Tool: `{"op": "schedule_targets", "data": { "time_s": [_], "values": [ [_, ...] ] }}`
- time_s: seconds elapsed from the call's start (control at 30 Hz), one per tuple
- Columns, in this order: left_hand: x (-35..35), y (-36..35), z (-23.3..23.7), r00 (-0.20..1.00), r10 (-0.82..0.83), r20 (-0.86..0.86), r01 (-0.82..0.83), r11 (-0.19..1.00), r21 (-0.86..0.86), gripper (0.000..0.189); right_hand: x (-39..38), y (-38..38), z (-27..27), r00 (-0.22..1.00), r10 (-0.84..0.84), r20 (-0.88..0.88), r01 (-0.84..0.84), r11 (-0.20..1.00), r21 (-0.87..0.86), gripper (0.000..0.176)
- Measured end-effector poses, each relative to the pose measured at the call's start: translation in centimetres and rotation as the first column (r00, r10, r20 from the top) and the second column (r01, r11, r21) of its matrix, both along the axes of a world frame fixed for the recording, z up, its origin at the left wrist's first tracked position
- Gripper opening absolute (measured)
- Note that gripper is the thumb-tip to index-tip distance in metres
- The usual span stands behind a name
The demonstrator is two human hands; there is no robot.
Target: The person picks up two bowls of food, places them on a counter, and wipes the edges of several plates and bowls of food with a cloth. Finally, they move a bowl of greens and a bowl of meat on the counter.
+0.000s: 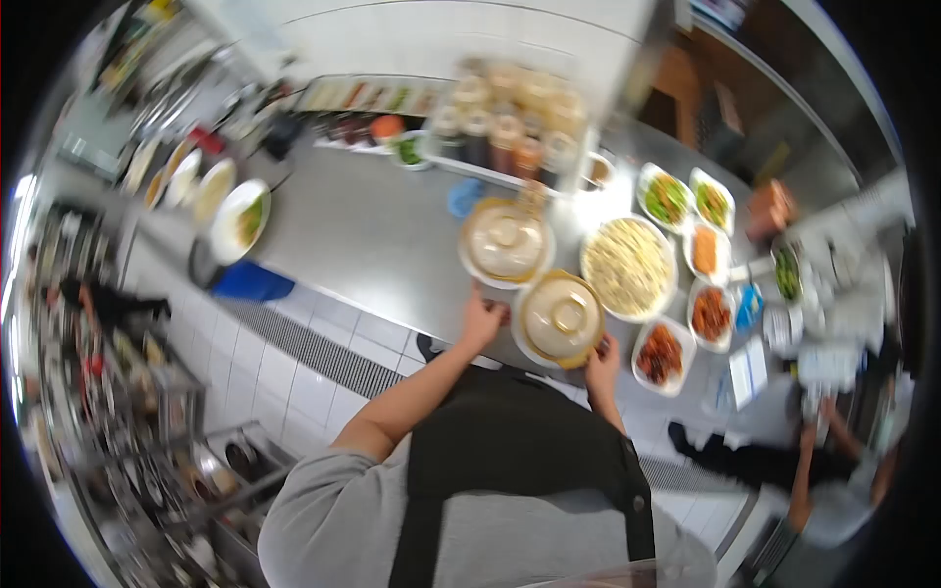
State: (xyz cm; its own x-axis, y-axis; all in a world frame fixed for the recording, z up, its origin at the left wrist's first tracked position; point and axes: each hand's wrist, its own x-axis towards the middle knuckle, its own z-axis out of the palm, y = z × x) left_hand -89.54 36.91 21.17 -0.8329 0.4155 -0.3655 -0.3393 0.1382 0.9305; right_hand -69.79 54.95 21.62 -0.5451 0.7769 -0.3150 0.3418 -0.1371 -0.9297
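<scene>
Both sides gripped: left hand [482, 318] and right hand [603, 361] clasp the near lidded clay pot [561, 316]; lifting would demand a level hold.

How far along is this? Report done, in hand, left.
Done: nearer lidded pot and farther lidded pot are covered; side dishes sit plated beside them. In hand: right hand touches the nearer pot's rim; left hand rests at the counter edge by it. Left: neither pot is lifted yet.
</scene>
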Motion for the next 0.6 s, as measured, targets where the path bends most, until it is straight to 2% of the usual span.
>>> {"op": "schedule_targets", "data": {
  "time_s": [0.03,0.07,0.1,0.13,0.2,0.23,0.27,0.3,0.37,0.47,0.57,0.6],
  "values": [
    [0.0,-0.6,0.4,0.996,-0.067,-0.052,0.065,0.997,-0.038,0.073,0.2,0.0,-0.1,1.0,0.019,-0.015,-0.019,1.0,0.024,0.045],
    [-0.6,-1.4,0.4,0.986,-0.164,0.016,0.164,0.986,0.003,0.063,0.5,0.3,-1.1,0.998,0.053,-0.027,-0.05,0.994,0.1,0.042],
    [-1.1,-2.4,0.0,0.959,-0.271,0.079,0.268,0.962,0.053,0.054,0.7,0.8,-1.1,0.99,0.127,0.067,-0.134,0.982,0.13,0.041],
    [-1.1,-3.0,-0.5,0.968,-0.237,0.085,0.23,0.97,0.083,0.048,0.7,1.3,-0.3,0.969,0.183,0.163,-0.209,0.965,0.16,0.039],
    [-1.5,-4.6,-1.3,0.977,-0.181,0.113,0.169,0.979,0.111,0.041,0.0,1.7,4.9,0.899,0.32,0.3,-0.388,0.9,0.202,0.036],
    [-1.8,-5.3,-1.7,0.979,-0.154,0.134,0.14,0.984,0.107,0.04,-0.7,2.3,7.6,0.823,0.38,0.423,-0.474,0.87,0.14,0.036],
    [-2.1,-5.8,-1.9,0.979,-0.135,0.154,0.119,0.987,0.107,0.038,0.1,4.5,6.5,0.741,0.45,0.498,-0.597,0.782,0.181,0.036],
    [-2.3,-6.5,-1.6,0.976,-0.128,0.177,0.109,0.987,0.115,0.037,-0.8,4.7,9.5,0.671,0.451,0.588,-0.623,0.773,0.119,0.034],
    [-2.6,-8.0,-0.7,0.966,-0.124,0.226,0.095,0.987,0.131,0.034,-1.8,6.0,12.4,0.543,0.379,0.749,-0.739,0.639,0.213,0.033],
    [-2.5,-8.7,-1.4,0.971,-0.174,0.165,0.153,0.979,0.132,0.034,-6.3,2.6,20.8,0.681,0.315,0.661,-0.651,0.673,0.35,0.029],
    [-2.6,-9.3,-0.9,0.935,-0.344,-0.09,0.35,0.935,0.056,0.038,-11.6,-2.4,25.1,0.775,0.435,0.457,-0.626,0.627,0.464,0.028],
    [-2.5,-9.7,-0.6,0.925,-0.372,-0.07,0.378,0.921,0.094,0.041,-13.3,-3.8,24.9,0.751,0.519,0.409,-0.66,0.565,0.495,0.029]
  ]
}}
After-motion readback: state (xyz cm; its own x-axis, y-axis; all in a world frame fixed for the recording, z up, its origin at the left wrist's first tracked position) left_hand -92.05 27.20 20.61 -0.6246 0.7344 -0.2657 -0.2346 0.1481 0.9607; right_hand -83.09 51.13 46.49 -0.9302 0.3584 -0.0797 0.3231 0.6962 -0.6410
